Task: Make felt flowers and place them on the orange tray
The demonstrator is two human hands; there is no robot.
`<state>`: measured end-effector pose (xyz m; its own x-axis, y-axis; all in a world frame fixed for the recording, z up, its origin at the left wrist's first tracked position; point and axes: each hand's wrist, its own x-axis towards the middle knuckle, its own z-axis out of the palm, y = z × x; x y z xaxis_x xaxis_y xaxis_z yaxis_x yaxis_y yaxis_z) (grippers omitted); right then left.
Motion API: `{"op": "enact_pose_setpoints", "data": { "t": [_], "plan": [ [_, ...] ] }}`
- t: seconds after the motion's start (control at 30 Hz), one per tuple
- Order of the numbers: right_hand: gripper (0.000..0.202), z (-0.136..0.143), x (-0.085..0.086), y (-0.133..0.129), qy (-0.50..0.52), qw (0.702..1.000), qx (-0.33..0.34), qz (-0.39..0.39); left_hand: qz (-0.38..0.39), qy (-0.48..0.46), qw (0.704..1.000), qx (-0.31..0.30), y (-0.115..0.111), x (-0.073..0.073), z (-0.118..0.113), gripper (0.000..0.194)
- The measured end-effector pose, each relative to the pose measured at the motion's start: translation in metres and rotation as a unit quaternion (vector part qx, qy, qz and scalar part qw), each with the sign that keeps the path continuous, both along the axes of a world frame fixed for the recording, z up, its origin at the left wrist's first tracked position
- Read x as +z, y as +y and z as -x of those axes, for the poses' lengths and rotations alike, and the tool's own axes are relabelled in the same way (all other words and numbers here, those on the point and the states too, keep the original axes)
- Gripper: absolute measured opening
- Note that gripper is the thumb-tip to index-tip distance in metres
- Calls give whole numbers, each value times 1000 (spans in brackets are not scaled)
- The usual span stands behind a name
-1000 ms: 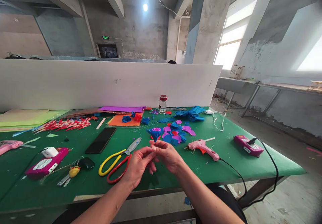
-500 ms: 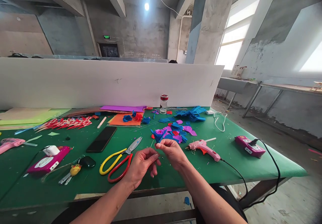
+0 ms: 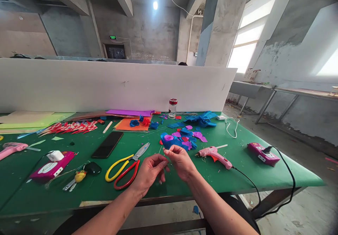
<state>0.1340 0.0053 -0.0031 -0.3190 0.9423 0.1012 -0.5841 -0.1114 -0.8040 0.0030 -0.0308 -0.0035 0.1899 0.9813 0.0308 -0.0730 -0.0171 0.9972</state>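
A paper flower with blue outer petals and a purple centre stands just above my fingertips, in front of scattered petals. My right hand is closed, thumb and forefinger pinched at the flower's base. Close beside it on the left, my left hand is closed too, thumb against fingers below the flower; what lies between them is too small or hidden to make out. Scissors with one yellow and one red handle lie left of my left hand. A pink hot glue gun rests right of my right hand.
Blue and purple paper petals lie behind the hands, near a red-lidded glass jar. A black phone, keys and a magenta power strip are leftward. Another power strip trails a black cord over the table's right side.
The flower has turned: pointed blue petals showed before, and now a broad rounded blue petal spreads to the right. Both hands stay nearly in place, still pinched.
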Motion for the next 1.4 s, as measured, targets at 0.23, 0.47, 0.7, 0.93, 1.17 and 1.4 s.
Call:
{"op": "enact_pose_setpoints", "data": {
  "t": [0.23,0.47,0.7,0.93,1.17,1.4],
  "plan": [
    [41,0,0,0,11,999,-4,30,-8,-7,1000,15,-1,-2,-3,31],
    [43,4,-4,2,31,997,-48,57,-53,28,996,66,0,-6,-6,27],
    [35,-1,-1,1,4,998,64,-5,-34,-23,998,56,-1,-1,-6,30],
    [31,-9,3,7,-45,998,36,-12,10,-78,996,37,4,2,2,26],
    [32,-7,-5,10,-24,999,35,-3,42,-98,994,-3,0,-3,-4,25],
    [31,-6,-9,11,-4,999,27,21,49,-100,993,-30,-2,0,-4,24]
  ]
}}
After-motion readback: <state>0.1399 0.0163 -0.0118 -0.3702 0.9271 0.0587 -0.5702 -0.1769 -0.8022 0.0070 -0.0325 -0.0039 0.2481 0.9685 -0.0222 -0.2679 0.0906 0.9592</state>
